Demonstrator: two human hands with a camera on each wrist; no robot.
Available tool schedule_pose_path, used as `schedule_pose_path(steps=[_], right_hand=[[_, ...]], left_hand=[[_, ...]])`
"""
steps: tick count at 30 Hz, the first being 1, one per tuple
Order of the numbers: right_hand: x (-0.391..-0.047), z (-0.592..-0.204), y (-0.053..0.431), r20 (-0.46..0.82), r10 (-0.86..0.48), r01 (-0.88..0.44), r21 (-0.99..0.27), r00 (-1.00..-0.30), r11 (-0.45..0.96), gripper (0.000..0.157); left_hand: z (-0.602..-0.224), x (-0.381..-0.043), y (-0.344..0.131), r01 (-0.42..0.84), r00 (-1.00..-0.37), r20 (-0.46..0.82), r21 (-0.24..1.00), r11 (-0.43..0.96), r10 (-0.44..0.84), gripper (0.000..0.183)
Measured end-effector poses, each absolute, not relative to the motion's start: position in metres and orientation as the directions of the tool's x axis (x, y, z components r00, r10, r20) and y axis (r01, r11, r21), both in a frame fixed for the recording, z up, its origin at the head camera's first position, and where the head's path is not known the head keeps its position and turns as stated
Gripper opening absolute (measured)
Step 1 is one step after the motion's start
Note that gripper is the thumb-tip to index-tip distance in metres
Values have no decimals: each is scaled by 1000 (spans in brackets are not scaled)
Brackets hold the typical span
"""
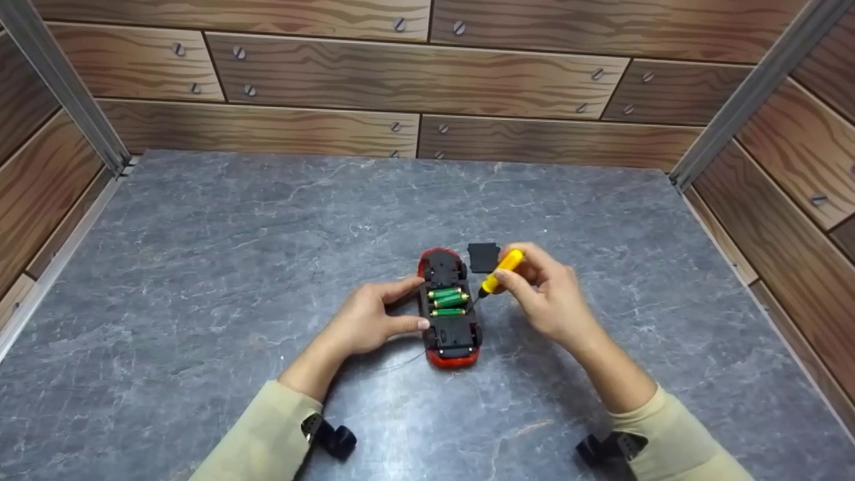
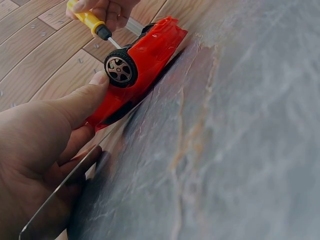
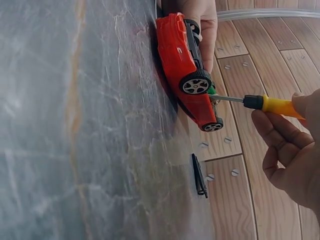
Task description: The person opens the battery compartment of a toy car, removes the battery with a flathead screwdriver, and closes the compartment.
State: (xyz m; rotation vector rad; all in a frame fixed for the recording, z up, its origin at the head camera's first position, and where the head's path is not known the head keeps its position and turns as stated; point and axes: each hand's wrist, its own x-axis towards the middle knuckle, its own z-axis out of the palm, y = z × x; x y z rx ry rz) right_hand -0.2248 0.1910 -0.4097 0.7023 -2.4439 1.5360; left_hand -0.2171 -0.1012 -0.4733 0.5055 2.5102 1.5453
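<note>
A red toy car (image 1: pixel 451 332) lies upside down on the table, its black underside facing up. Green batteries (image 1: pixel 449 300) sit in its uncovered compartment, the middle one slanted. My left hand (image 1: pixel 364 319) grips the car's left side, the thumb (image 2: pixel 92 92) near a wheel (image 2: pixel 120 69). Between thumb and fingers, my right hand (image 1: pixel 554 297) holds a yellow screwdriver (image 1: pixel 504 270) by its handle. The shaft (image 3: pixel 229 98) reaches down to the compartment's right edge beside a battery; its exact contact is hidden.
A black battery cover (image 1: pixel 483 258) lies on the table just beyond the right hand. From the car a thin wire (image 2: pixel 55 192) runs past the left hand. Wood-patterned walls (image 1: pixel 427 73) with grey corner posts enclose the grey marbled table (image 1: pixel 267 220).
</note>
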Motion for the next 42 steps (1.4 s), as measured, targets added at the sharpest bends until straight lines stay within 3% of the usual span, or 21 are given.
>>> schedule_pose_path(steps=[10,42], right_hand=[[-226,-416,195,422,-243,-466,-870,-873,164,13],[-235,-443,210,358,-192,-358,-933,-914,-33,11]], left_hand=[[-469,-220,-100,225,-926,62,883,412,373,78],[-476,-219,-104,194,-932,40,896,400,360,78]])
